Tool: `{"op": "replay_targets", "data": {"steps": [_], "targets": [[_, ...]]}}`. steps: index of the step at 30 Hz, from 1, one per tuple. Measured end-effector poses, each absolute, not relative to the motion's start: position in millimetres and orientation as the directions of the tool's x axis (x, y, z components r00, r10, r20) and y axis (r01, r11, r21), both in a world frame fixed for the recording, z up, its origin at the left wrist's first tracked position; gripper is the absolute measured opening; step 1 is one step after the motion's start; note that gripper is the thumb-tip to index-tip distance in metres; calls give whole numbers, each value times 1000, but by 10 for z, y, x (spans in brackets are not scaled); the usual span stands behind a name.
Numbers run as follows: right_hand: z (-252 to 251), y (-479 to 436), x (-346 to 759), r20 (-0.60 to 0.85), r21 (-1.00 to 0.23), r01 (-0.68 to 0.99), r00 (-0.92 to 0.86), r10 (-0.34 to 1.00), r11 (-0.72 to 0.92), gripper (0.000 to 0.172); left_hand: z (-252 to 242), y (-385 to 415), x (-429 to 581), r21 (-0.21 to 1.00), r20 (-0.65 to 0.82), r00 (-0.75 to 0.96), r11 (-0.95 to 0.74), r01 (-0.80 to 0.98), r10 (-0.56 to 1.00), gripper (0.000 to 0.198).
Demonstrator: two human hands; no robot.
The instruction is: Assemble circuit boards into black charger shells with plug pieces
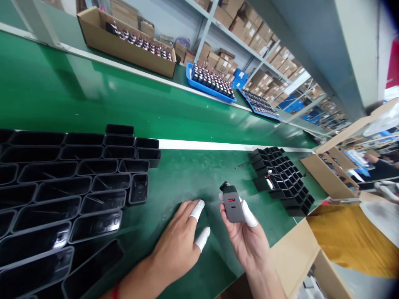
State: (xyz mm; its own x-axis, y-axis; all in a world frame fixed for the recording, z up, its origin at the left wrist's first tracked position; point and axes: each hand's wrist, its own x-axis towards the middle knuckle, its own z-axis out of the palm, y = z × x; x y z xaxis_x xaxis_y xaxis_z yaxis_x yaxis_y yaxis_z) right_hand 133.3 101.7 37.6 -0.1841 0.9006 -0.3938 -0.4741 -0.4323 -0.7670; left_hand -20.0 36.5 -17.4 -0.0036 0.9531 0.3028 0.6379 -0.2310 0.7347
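A small dark grey device with a red port and a black slot is held by my right hand, between the thumb and the fingers. A black piece sticks out at its top end. My left hand lies low over the green table with its fingers apart and nothing in it. White covers sit on the thumb and one finger of my left hand and on my right thumb. Rows of open black housings stand left of my left hand. Beyond my right hand is a group of smaller black housings, one with a white and red part in it.
A green conveyor runs behind the table. On the far ledge are a cardboard box of parts, a blue tray and a darker tray. Open cartons stand at the right. A person's arm shows at far right.
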Motion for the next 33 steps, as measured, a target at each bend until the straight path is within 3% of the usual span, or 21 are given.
{"op": "replay_targets", "data": {"steps": [4,8,10,12,16,19,22,26,30,33], "targets": [[363,963,1285,-369,-806,-430,-172,913,-407,32,-155,320,-228,749,310,-4,-241,617,951,55],[249,792,1271,-61,-986,-150,-90,994,-74,38,-63,246,-223,889,185,11,-172,424,983,95],[196,679,1288,83,-996,2,-172,982,85,44,-41,238,-207,932,102,11,-100,348,995,94],[179,598,1326,143,-988,20,-285,948,154,53,-27,255,-194,939,93,-69,-65,339,993,77],[254,636,1427,145,-985,26,-397,906,169,65,133,299,-186,878,70,-119,-5,479,990,62],[314,771,1431,116,-983,73,-466,877,169,45,365,304,-154,790,10,12,-15,613,1000,59],[325,845,1365,68,-997,-53,-433,899,50,28,554,300,-98,723,-26,81,-37,690,996,51],[297,785,1334,70,-983,-182,-311,948,13,19,693,301,-31,686,-105,54,33,727,993,37],[253,645,1369,58,-965,-262,-215,975,-1,20,751,301,10,651,-111,30,50,758,993,58],[273,591,1369,9,-954,-295,-190,982,-48,20,729,303,-15,683,-107,39,45,729,994,63]]}}
